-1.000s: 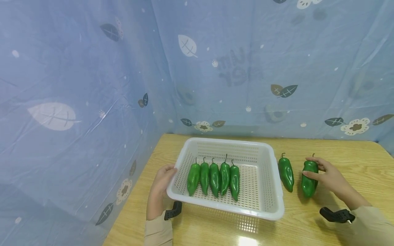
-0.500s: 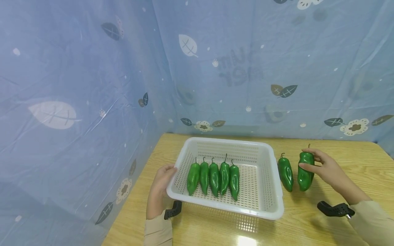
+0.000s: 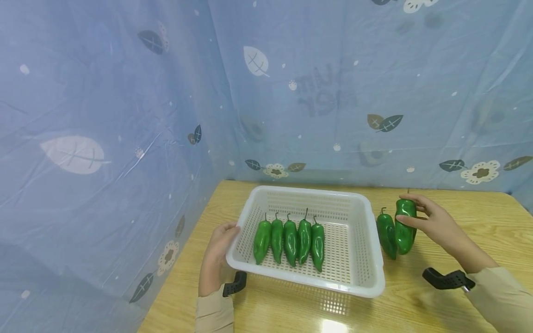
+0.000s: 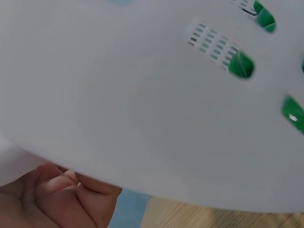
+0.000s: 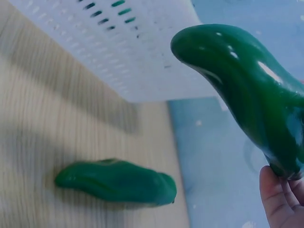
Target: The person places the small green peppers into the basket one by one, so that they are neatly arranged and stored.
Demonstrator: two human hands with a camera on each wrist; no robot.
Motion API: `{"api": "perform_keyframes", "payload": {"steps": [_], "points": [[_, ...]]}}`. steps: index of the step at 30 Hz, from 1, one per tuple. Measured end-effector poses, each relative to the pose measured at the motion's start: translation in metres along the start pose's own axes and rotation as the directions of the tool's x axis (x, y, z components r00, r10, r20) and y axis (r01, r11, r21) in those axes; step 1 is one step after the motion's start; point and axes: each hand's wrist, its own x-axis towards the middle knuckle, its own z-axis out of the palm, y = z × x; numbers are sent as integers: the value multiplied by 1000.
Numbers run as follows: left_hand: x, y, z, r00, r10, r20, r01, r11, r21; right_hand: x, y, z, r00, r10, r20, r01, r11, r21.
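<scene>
My right hand (image 3: pixel 435 226) pinches a glossy green pepper (image 3: pixel 404 233) near its stem end, thumb on the near side and fingers behind. In the right wrist view this pepper (image 5: pixel 242 80) hangs over the table, tip pointing away from the fingers. A second green pepper (image 3: pixel 386 236) lies on the table just right of the basket, partly overlapped by the held one in the head view. My left hand (image 3: pixel 218 247) grips the left rim of the white plastic basket (image 3: pixel 306 284). From the left wrist, the hand (image 4: pixel 66 199) shows beneath the rim. Several green peppers (image 3: pixel 290 240) lie side by side inside.
The wooden table (image 3: pixel 258 314) ends at a blue patterned curtain (image 3: pixel 312 115) behind and on the left. Bare basket floor (image 3: pixel 339 247) shows right of the row of peppers. Black wrist mounts (image 3: pixel 449 280) sit below both hands.
My right hand has lifted the pepper off the table and carried it left toward the basket, beside the other loose pepper. The left hand and basket have stayed put.
</scene>
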Motion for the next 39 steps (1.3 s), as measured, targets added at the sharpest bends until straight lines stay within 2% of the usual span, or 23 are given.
{"api": "perform_keyframes", "payload": {"steps": [4,13,18,24,30,39], "points": [[-4,6,1,1000,9,13,-9,1000,3,3,-7,2,1000,-20,-7,20,1000,0],[5,-10,0,1000,17,-9,-17,1000,10,11,-32,8,999,-26,28,26,999,24],[5,-11,1,1000,24,-14,-24,1000,7,15,-46,15,997,-6,77,3,999,36],[5,-9,-1,999,34,-4,-34,999,23,24,-57,28,993,-22,113,17,999,43],[6,-7,-1,999,17,-37,-15,999,49,38,-74,46,987,-17,160,8,998,61],[7,-11,0,999,6,-45,-4,998,60,49,-83,67,986,-59,155,46,995,88]]}}
